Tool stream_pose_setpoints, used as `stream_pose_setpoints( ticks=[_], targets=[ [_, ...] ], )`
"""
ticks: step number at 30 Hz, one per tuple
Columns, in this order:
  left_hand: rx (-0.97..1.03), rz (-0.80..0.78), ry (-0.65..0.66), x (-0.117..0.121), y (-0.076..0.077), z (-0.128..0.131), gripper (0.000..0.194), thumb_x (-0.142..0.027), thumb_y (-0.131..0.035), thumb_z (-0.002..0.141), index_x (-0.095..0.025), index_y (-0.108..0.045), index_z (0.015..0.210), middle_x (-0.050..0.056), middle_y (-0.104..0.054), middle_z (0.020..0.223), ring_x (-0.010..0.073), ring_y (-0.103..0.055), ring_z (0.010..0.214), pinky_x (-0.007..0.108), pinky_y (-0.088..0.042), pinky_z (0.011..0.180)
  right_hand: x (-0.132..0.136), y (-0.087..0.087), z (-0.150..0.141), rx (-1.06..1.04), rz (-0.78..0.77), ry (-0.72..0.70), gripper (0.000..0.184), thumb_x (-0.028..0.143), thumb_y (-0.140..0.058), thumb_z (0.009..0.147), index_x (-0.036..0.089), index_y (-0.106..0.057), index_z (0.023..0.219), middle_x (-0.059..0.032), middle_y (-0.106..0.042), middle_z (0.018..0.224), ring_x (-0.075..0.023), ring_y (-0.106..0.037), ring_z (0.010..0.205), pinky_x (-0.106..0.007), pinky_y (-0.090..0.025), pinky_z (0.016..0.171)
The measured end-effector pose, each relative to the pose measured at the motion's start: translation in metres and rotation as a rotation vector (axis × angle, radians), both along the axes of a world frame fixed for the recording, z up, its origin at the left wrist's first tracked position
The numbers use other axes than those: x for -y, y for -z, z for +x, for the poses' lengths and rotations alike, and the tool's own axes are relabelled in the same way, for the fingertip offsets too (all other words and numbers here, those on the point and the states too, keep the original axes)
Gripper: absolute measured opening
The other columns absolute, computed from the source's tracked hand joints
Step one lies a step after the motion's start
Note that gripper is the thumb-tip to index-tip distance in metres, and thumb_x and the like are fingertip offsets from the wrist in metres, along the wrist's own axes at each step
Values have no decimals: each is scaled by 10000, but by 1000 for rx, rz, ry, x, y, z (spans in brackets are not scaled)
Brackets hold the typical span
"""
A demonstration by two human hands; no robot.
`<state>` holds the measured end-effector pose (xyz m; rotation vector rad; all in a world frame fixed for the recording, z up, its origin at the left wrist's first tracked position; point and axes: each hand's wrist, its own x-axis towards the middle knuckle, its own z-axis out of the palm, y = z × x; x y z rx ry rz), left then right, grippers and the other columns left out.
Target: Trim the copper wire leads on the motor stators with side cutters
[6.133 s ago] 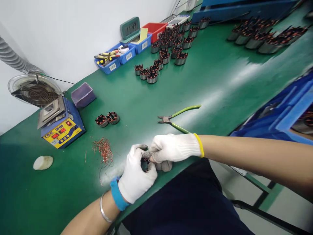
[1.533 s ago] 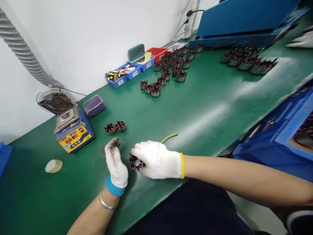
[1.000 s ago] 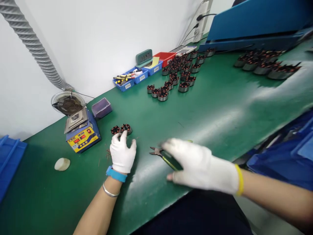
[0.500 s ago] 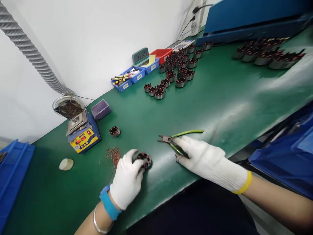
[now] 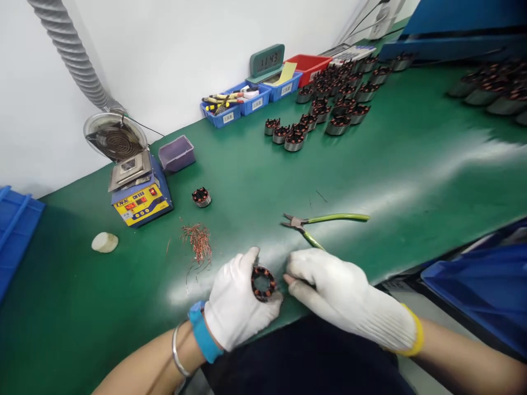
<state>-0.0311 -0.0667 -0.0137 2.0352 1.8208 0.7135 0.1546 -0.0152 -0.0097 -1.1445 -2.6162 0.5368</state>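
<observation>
Gripping a wound ring [image 5: 272, 285], the left hand [image 5: 237, 303] hides its side; the right hand [image 5: 334, 286] curls, grasp unclear.

11:43 on the green clock [image 5: 267, 61], "cm" on the yellow-fronted machine [image 5: 142, 206], "工具" on blue bins [image 5: 250, 108]

Tabletop [image 5: 230, 175] glossy, smooth; wound ring [image 5: 272, 285] coppery metal; gloves [image 5: 341, 291] matt knit cloth.

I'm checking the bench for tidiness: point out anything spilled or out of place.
A loose heap of thin copper-coloured wire snippets lies straight on the green tabletop near the white-gloved left hand, with strays around; uncontained, it looks like spilled scrap.
</observation>
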Motion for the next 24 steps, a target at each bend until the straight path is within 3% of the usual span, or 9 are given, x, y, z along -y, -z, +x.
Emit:
stream_pose_setpoints(
  ticks=[3, 6, 9, 12, 17, 21, 24],
  targets=[
    [-7, 55, 5, 1, 7, -3, 684, -257, -639, 641, -142, -449, 1288, 130, -622, 1051, 299, -625, 953, 444, -550, 863, -8, 7, 4, 118, 130, 83, 221, 249, -452, 863, 191, -573, 687, -50, -587, 720, -202, -553, 710, -319, -393, 662],
    [24, 26, 3, 3, 7, -7, 746, -255, -616, 631, -114, -402, 1332, 140, -602, 1072, 301, -609, 980, 458, -535, 893, -11, 6, 8, 115, 191, 68, 234, 286, -452, 890, 195, -580, 717, -42, -579, 712, -196, -545, 689, -317, -381, 651],
    [42, -48, 0, 2, 5, -9, 798, -264, -608, 630, -95, -363, 1370, 155, -591, 1082, 317, -598, 995, 481, -526, 897, -9, -1, 8, 3, 128, -39, 237, 375, -450, 922, 201, -595, 852, -49, -597, 811, -197, -554, 759, -304, -393, 664],
    [41, -122, 7, 2, 2, -11, 839, -266, -612, 617, -86, -344, 1391, 164, -587, 1069, 331, -593, 985, 489, -525, 882, -10, -4, 5, -46, 27, -207, 219, 325, -443, 917, 200, -573, 794, -49, -583, 802, -188, -544, 762, -301, -404, 697],
    [10, -170, 26, 2, -2, -15, 909, -246, -628, 600, -105, -295, 1434, 166, -583, 1085, 329, -590, 987, 465, -523, 878, -22, -5, -2, 72, 104, -18, 250, 295, -428, 909, 201, -561, 720, -45, -585, 732, -201, -537, 712, -311, -366, 656],
    [20, -167, 33, 1, -3, -18, 946, -234, -636, 599, -117, -253, 1455, 160, -602, 1059, 317, -608, 958, 441, -539, 838, -25, -11, -16, -32, -62, -100, 251, 326, -412, 950, 202, -597, 832, -38, -611, 824, -179, -561, 790, -285, -385, 702],
    [19, -179, 32, 0, -2, -19, 963, -215, -640, 593, -111, -238, 1463, 166, -605, 1076, 319, -614, 976, 442, -537, 858, -27, -11, -23, 33, -9, -113, 237, 280, -424, 929, 187, -603, 805, -54, -603, 816, -194, -552, 796, -301, -385, 736]
  ],
)
